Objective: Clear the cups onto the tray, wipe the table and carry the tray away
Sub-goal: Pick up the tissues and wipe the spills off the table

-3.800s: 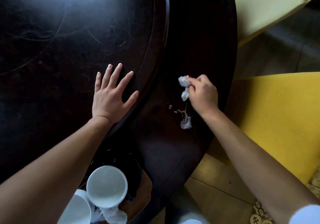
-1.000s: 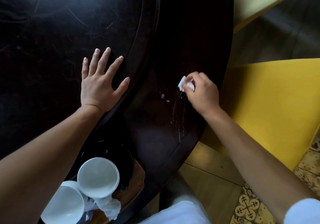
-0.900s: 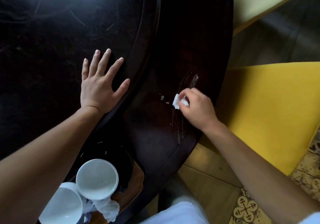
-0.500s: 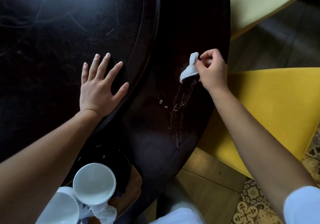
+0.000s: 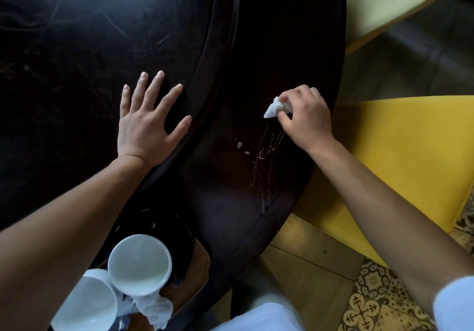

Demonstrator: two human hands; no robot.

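My right hand point(image 5: 306, 116) pinches a small white tissue wad point(image 5: 275, 107) against the dark round table point(image 5: 277, 36) near its right edge. Thin wet streaks point(image 5: 266, 156) and two white crumbs point(image 5: 243, 148) lie just below the tissue. My left hand point(image 5: 147, 123) rests flat with fingers spread on the table's raised inner disc point(image 5: 102, 36). At the bottom left, two white cups point(image 5: 139, 264) point(image 5: 84, 305) and a crumpled tissue point(image 5: 156, 310) sit on a brown wooden tray point(image 5: 202, 266) with a black plate point(image 5: 177, 233).
A yellow chair seat point(image 5: 400, 156) stands close to the table's right edge, and a pale yellow one point(image 5: 395, 0) is at the top right. Wooden boards and patterned tiles point(image 5: 372, 305) cover the floor below. My white-clad lap point(image 5: 259, 318) is at the bottom.
My right hand has wiped back and forth with the tissue; from half a second ago it has come down toward me again. The larger smear is gone, leaving streaks. My left hand stayed put.
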